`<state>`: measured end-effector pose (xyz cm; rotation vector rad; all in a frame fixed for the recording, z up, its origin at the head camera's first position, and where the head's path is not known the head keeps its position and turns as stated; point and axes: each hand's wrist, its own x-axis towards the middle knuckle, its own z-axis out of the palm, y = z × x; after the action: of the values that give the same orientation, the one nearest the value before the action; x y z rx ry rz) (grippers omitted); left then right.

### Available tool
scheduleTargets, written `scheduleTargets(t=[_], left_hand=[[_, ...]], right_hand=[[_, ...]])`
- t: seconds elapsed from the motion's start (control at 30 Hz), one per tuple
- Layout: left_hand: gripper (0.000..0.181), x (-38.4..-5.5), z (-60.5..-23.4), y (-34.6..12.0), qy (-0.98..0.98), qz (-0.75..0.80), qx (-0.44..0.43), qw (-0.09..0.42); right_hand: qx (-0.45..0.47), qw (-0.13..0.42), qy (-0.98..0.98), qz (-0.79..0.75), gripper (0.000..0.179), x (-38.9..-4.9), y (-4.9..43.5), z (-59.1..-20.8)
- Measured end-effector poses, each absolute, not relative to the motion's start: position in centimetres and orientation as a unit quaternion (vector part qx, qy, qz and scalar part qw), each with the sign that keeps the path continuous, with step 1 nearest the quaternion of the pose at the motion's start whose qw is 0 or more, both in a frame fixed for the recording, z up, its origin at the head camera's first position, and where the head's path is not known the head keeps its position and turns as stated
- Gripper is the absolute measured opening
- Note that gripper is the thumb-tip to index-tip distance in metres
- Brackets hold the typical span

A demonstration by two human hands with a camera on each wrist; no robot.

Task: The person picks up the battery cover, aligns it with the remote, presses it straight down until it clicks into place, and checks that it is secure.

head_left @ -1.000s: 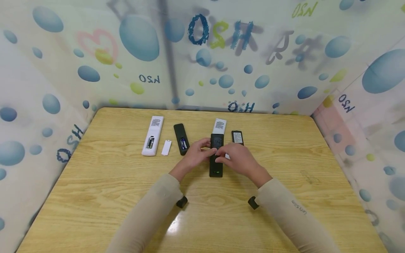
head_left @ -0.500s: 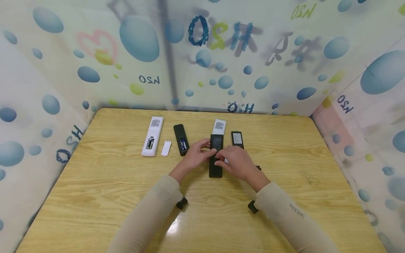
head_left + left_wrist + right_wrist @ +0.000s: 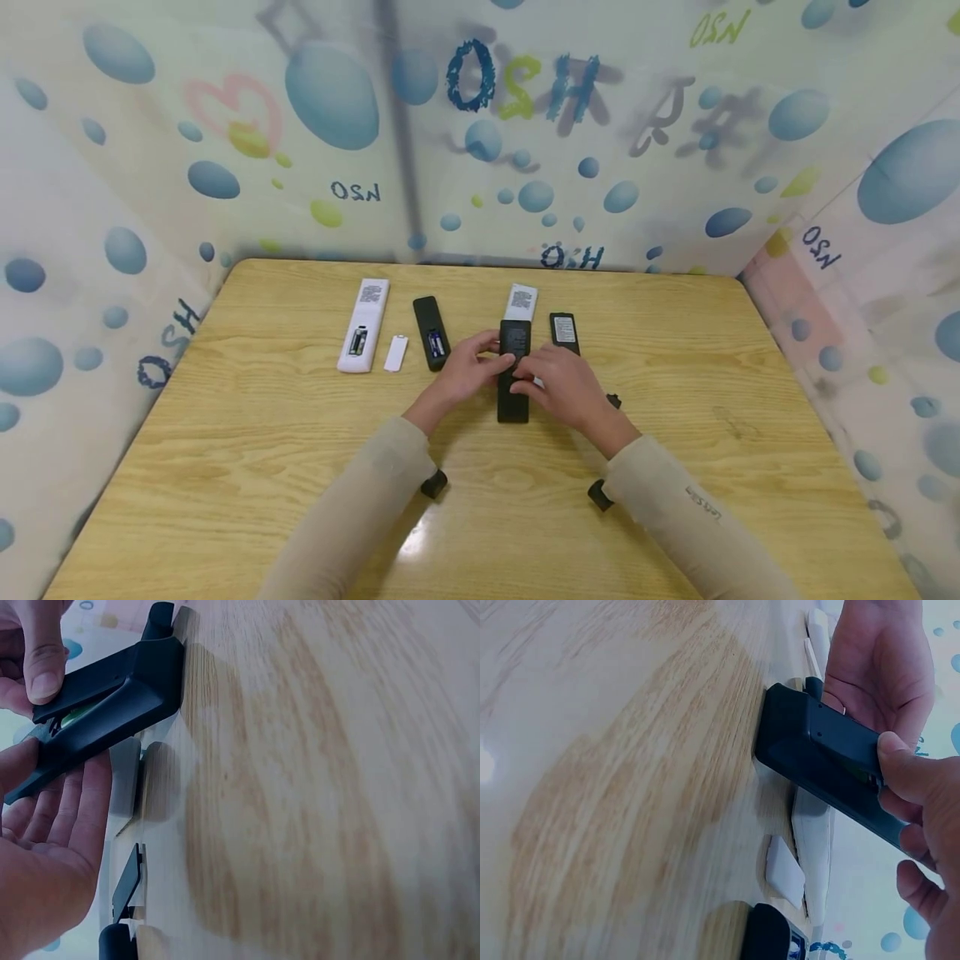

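Both sleeved forearms [image 3: 360, 500] angle inward, the left hand [image 3: 463, 368] gripping with its thumb above its fingers [image 3: 94, 799], the right hand [image 3: 564, 382] just beside it, pinching.

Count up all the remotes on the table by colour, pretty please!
Black: 3 (the held remote, the left black remote and the right black remote)
White: 2 (the far-left white remote and the back white remote)
Total: 5
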<state>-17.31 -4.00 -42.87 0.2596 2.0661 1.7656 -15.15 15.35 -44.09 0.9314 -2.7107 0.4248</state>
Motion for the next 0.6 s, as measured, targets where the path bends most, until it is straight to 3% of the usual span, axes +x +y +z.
scheduleTargets(t=[0.33,0.6], left_hand=[[0.045,-17.3,-43.0,-3.9,0.736,0.638,0.091,0.206],[0.042,-18.4,-46.4,-3.5,0.746,0.637,0.090,0.172]], right_hand=[[0.307,0.142,-0.929,0.152,0.020,-15.1,15.2,-44.4],[0.289,0.142,-0.931,0.169,0.015,-15.0,15.3,-44.4]])
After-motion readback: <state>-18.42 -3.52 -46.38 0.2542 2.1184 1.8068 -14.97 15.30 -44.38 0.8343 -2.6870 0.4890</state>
